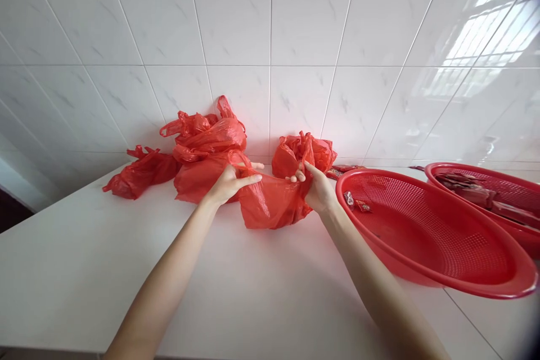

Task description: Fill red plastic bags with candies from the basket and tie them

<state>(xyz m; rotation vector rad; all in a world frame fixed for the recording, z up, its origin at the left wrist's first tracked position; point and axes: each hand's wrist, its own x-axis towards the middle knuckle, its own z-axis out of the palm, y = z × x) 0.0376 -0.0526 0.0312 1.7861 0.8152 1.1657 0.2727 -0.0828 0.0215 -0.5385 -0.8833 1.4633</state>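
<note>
A red plastic bag (270,202) hangs between my two hands, its bottom close to the white tabletop. My left hand (234,181) grips its left top edge, thumb and fingers pointing right. At the opposite top corner, my right hand (315,184) is closed on the bag, its fingers curled into the plastic. What is inside the bag cannot be seen. Just behind it, near the wall, sits another filled red plastic bag (282,157). More red bags with knotted tops (211,138) are heaped behind my left hand, and a smaller tied bag (141,174) lies left of them.
Right of my right arm stands a large red plastic basket (422,230) with a few small wrapped packets (361,206) inside. Behind it, a second red basket (468,171) holds several packets. More packets (343,170) lie by the tiled wall (236,22). The white table (105,270) has its edge near me.
</note>
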